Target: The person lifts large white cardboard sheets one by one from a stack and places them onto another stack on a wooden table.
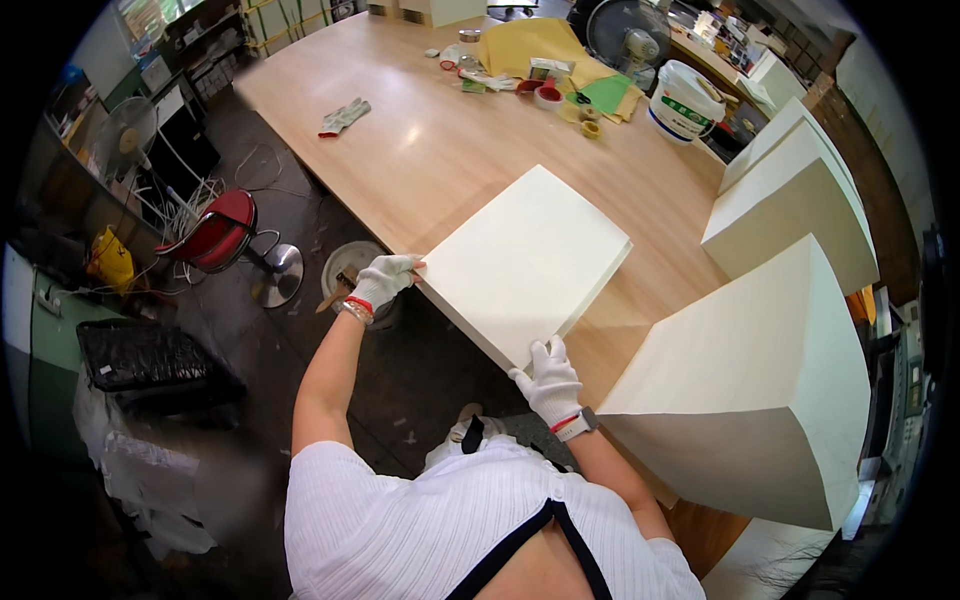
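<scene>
Evidently, the white rectangular box (530, 255) lies on the wood-grain table (375, 180) just beyond the left hand (381, 281) and right hand (549, 382), fingers touching its near edge's ends (whether gripping, I cannot tell).

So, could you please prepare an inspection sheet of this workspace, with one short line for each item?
Surface: wooden table, light brown.
Job's things: white box at the table's near edge; larger white boxes at the right.
Clutter: loose glove, yellow sheets, tape rolls and white bucket on the table.
Hands: both gloved; left hand holds the white box's left corner, right hand its near corner.
Cables: white cables, tangled, near the red chair.
Surroundings: fan at left, another fan at the far end; floor bucket beside the left hand.
</scene>
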Demonstrator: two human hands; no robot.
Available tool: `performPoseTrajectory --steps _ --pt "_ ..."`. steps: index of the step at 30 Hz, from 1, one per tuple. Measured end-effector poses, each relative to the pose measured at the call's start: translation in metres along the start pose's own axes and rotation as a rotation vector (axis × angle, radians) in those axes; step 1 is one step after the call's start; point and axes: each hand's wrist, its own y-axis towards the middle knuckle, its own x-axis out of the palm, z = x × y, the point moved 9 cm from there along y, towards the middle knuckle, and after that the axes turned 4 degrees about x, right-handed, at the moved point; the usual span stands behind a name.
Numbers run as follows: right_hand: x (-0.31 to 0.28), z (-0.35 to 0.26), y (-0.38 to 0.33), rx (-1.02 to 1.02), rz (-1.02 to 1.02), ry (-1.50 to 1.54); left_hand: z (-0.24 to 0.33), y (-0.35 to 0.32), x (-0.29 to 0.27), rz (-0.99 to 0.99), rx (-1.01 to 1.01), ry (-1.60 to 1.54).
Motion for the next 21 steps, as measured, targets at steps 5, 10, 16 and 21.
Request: performPoseTrajectory --steps 5,10,16,21 --pt "-0.08 0.012 -0.041 0.016 -0.177 0.58 0.087 0.01 -0.005 0.065 0.067 0.523" --pt "-0.323 0.01 -0.158 -0.221 0.527 0.42 0.245 0.029 0.041 0.114 0.454 0.257" --pt "-0.449 0.166 -0.338 0.256 1.512 0.038 0.522 -0.066 0.204 -0.27 1.355 0.299" --pt "-0.444 0.228 -0.375 0.67 1.24 -0.442 0.616 -0.157 0.334 -0.699 1.682 0.34"
